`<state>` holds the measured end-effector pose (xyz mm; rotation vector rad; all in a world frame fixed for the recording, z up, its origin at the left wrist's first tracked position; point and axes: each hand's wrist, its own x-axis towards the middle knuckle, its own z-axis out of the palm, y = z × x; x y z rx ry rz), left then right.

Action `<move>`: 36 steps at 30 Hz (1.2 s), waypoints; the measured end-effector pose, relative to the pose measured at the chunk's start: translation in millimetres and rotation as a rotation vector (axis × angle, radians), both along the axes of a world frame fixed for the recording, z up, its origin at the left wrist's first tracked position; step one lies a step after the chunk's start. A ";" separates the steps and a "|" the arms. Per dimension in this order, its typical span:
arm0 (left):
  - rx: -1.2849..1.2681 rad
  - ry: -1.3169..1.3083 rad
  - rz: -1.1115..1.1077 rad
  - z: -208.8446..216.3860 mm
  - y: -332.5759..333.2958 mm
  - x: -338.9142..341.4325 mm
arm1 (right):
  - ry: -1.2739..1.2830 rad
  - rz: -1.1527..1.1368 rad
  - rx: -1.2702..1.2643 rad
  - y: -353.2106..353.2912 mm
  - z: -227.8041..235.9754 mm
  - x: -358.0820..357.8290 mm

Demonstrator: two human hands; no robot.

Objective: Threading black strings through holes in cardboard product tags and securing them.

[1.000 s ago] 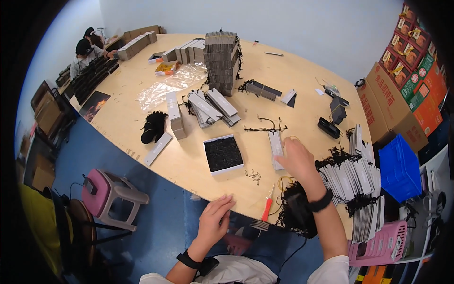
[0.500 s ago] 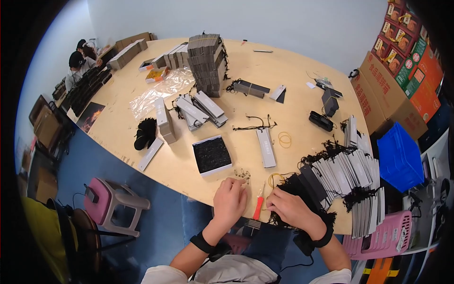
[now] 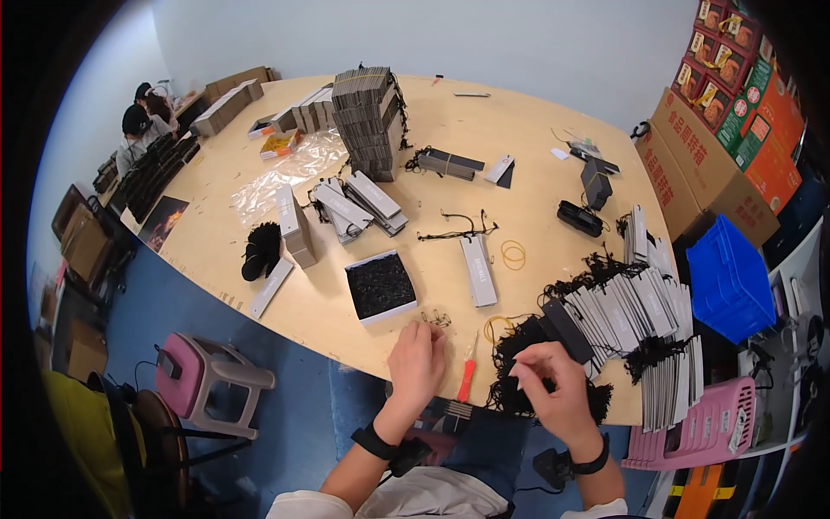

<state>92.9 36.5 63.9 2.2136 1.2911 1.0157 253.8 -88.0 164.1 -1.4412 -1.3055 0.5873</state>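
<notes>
"Where are the person's hands?"

"Both at the near edge of a pale wooden table [image 3: 337,333]. The left hand [image 3: 418,363] has its fingers bent and bunched together; whether they grip anything cannot be told. The right hand [image 3: 555,385] is curled, thumb and forefinger tips nearly meeting; whether something thin sits between them cannot be told either."

"What lies closest to each?"

"Just beyond the left fingertips, a loose cluster of small metal loops [image 3: 439,319]. Beneath the right hand, a thick bundle of black cords [image 3: 522,336], at the near edge toward the right corner. Between the hands, a thin-shafted tool with a red handle [image 3: 467,381] lies across that edge."

"And farther in?"

"A white open box of small black pieces [image 3: 380,285], then a pale grey rectangular tag [image 3: 478,271] with black cord at its top. Along the right edge, overlapping rows of white tags [image 3: 622,316]."
</notes>
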 end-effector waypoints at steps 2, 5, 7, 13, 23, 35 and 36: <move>-0.074 -0.077 -0.073 3.1 -9.9 -5.1 | 0.274 0.027 -0.122 -7.0 -15.8 -6.6; -0.349 -0.231 -0.224 20.5 -36.2 -14.4 | 0.436 0.054 -0.159 -13.6 -35.9 -17.7; -0.360 -0.230 -0.267 28.7 -48.8 -15.8 | 0.464 0.050 -0.150 -15.5 -49.0 -23.7; -0.412 -0.310 -0.404 31.6 -68.6 -19.9 | 0.464 0.029 -0.174 -24.2 -58.7 -32.1; -0.421 -0.358 -0.453 32.5 -75.3 -20.7 | 0.453 0.017 -0.176 -29.9 -58.0 -31.9; -0.437 -0.405 -0.462 28.3 -80.6 -18.1 | 0.691 0.084 -0.161 -33.8 -70.0 -28.4; -0.453 -0.421 -0.460 27.8 -81.5 -17.9 | 0.706 0.081 -0.137 -33.0 -69.8 -29.7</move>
